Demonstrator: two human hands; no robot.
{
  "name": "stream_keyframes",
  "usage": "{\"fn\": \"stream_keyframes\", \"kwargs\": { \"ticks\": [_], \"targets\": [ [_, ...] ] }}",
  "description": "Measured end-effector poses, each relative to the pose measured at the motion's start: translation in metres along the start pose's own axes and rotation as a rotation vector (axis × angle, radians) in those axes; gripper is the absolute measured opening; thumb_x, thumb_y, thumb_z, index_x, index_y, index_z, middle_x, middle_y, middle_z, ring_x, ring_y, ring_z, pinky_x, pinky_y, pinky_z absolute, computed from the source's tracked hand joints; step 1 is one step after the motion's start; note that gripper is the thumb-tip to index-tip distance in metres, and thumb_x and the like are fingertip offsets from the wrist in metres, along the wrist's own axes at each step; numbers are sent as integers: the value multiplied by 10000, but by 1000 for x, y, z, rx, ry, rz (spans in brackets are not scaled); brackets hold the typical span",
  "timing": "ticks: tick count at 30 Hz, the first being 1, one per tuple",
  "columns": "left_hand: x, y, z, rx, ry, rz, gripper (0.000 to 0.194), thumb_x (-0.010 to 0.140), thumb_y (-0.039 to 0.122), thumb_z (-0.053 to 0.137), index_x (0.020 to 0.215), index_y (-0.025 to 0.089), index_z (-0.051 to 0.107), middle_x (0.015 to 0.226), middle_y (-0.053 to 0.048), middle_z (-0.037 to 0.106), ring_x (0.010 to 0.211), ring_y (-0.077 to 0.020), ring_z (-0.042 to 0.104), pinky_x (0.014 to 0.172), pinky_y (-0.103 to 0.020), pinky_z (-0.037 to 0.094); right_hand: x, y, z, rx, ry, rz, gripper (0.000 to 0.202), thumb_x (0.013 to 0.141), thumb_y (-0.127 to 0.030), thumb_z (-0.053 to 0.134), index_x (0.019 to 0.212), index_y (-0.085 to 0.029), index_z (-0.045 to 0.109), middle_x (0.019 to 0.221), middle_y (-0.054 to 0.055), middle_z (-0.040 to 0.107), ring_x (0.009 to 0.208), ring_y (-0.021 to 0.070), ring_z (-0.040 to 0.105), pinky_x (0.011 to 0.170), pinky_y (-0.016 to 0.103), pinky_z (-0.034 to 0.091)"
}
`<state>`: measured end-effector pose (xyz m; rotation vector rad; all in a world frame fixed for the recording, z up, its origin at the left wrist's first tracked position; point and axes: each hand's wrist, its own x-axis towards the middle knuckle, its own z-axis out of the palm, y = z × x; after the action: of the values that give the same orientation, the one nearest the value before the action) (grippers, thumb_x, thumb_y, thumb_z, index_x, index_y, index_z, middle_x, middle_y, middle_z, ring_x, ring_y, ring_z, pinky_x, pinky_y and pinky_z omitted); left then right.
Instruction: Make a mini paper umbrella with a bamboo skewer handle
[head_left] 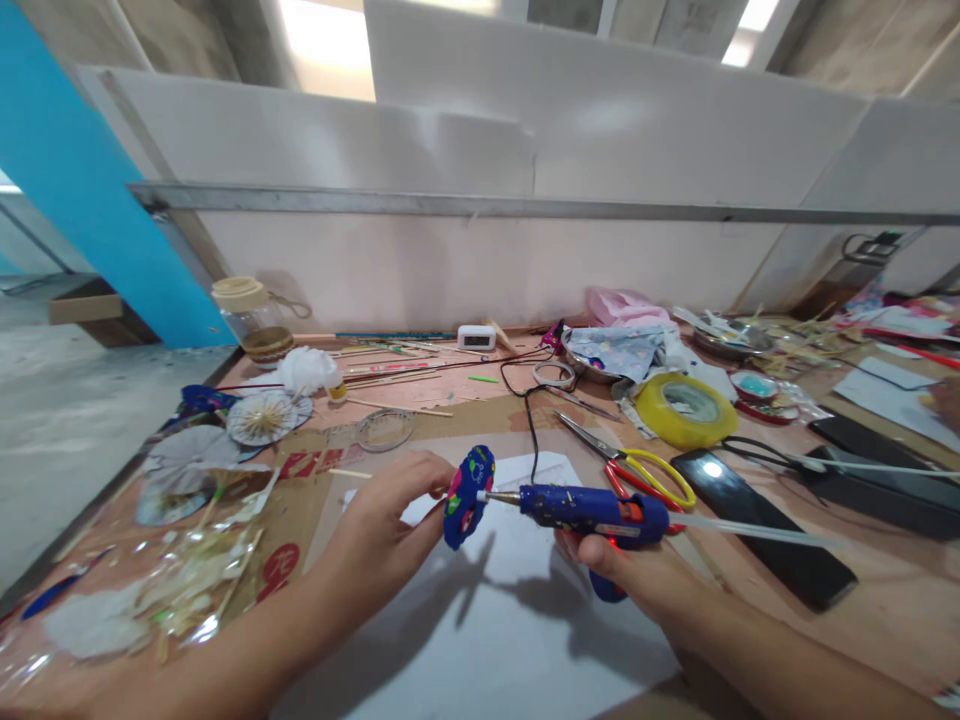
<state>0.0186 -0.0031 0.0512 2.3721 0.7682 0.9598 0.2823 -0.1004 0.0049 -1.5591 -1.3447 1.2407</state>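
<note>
A small blue patterned fabric piece [469,497] is pinched in my left hand [401,510], raised over white paper [420,640]. My right hand [622,570] is wrapped round the handle of a blue glue gun [592,512], whose metal nozzle points left. The nozzle tip is at the right face of the fabric piece, at a small white spot. A clear glue stick [757,530] sticks out of the back of the gun. Shadows of both hands fall on the paper.
Scissors [660,475], yellow tape [686,408] and a black phone [765,530] lie to the right. Pleated fabric discs [191,460] and plastic wrappers [202,580] are at left. A jar [255,325] and a white timer [476,337] stand behind. Another person's hand [949,402] shows far right.
</note>
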Motion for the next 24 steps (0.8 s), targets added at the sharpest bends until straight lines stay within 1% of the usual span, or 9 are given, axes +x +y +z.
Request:
{"fn": "stream_keyframes", "kwargs": {
  "ticks": [4,6,10,12,17,21,24],
  "targets": [
    [0,-1,0,2,13,24,194,874,49,541,941,198,646,903,-8,688,847,-137,627,753,-229,489,-1,0,0,-6,6,23,698,660,-843,616,898,-195,715,857,108,688,822,292,646,699,383,540],
    [-1,-1,-1,-5,7,32,188,884,55,544,944,199,650,903,-7,688,845,-135,626,753,-227,489,-1,-1,0,7,2,8,705,665,-838,620,912,-185,718,863,108,689,827,284,647,709,376,538],
    [-1,0,-1,-13,-4,33,190,889,59,546,949,199,659,906,-8,688,852,-137,624,760,-229,488,0,-1,0,4,-8,-34,698,678,-833,615,896,-179,719,800,88,673,721,230,614,614,323,518],
    [-1,0,-1,-17,-1,37,197,885,54,546,960,199,658,914,-9,689,860,-137,625,772,-231,488,0,-2,0,-9,-1,-34,705,675,-843,604,880,-179,719,770,81,664,688,219,600,574,310,503],
    [-1,1,-1,-6,5,21,190,882,56,537,940,193,654,899,-14,685,839,-142,624,748,-238,488,-2,-6,3,10,59,14,721,630,-849,638,860,-172,730,782,93,682,729,244,619,613,333,512],
    [-3,0,-1,-6,11,-5,163,884,82,532,934,185,648,898,-29,680,841,-159,627,750,-256,493,-5,-12,5,43,91,61,723,592,-848,667,849,-176,736,766,79,665,701,221,595,577,301,478],
    [-3,-1,0,-19,-16,-38,149,897,108,522,926,185,646,892,-32,677,833,-165,627,741,-265,495,-5,-13,6,54,94,59,727,593,-851,663,853,-176,738,760,75,661,690,215,590,561,289,463]
  ]
}}
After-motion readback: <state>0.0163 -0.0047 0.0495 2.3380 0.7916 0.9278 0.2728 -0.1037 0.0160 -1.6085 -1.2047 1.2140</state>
